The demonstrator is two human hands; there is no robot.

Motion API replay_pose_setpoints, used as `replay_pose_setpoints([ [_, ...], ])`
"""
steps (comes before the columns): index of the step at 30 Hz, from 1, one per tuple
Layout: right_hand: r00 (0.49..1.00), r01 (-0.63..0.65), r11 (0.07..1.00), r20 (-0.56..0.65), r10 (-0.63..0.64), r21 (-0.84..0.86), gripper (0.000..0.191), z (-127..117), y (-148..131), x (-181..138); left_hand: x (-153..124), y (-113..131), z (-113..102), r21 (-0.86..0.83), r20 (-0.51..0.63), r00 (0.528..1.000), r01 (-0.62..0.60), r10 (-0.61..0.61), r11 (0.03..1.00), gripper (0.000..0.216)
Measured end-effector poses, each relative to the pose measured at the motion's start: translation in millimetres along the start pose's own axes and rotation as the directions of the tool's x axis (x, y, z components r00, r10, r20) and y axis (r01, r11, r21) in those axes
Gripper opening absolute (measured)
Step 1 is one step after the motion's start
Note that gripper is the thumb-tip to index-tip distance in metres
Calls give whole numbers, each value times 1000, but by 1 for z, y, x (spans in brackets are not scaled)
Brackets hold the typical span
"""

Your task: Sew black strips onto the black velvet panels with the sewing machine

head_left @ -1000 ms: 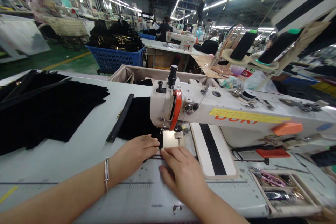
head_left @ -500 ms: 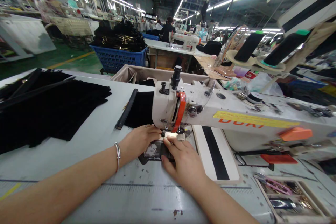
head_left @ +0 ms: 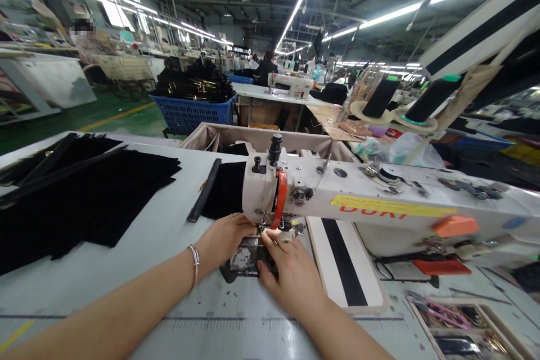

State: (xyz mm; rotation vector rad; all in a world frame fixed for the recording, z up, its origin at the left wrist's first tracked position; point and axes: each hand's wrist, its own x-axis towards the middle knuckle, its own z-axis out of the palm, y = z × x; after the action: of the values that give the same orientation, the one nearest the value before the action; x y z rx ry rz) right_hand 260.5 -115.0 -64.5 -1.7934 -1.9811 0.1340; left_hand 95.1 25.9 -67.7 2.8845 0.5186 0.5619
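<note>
A white sewing machine (head_left: pixel 312 171) stands in front of me with an orange guard beside its needle. My left hand (head_left: pixel 223 241) is beside the needle area, fingers bent and close together. Whatever lies beneath its fingertips is hidden. My right hand (head_left: pixel 295 275) rests right of the needle, fingers stretched forward and thumb apart, over the worn metal plate (head_left: pixel 241 257). Behind my left hand a black fabric piece (head_left: pixel 225 191) extends from behind the machine head. A dark strip (head_left: pixel 204 191) with a small gold-coloured part runs along its left edge.
Stacked black fabric pieces (head_left: pixel 93 197) cover the table's left side. A beige fabric-lined bin (head_left: pixel 270 134) sits behind the machine. To the right are a white board with a black stripe (head_left: pixel 333 253) and a tray of small tools (head_left: pixel 459 320). A blue basket (head_left: pixel 192 115) stands beyond.
The camera's view has tilted up a little, so the machine and table sit lower in the picture. Both hands stay close to the needle, with little visible shift against the machine.
</note>
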Motion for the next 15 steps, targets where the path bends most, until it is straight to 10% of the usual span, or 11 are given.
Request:
replay_pose_setpoints([
  [15,989,67,997,-135,-62,32,48,19,9,-5,-7,10,-11,-139,-55,988,133,-141,981,26],
])
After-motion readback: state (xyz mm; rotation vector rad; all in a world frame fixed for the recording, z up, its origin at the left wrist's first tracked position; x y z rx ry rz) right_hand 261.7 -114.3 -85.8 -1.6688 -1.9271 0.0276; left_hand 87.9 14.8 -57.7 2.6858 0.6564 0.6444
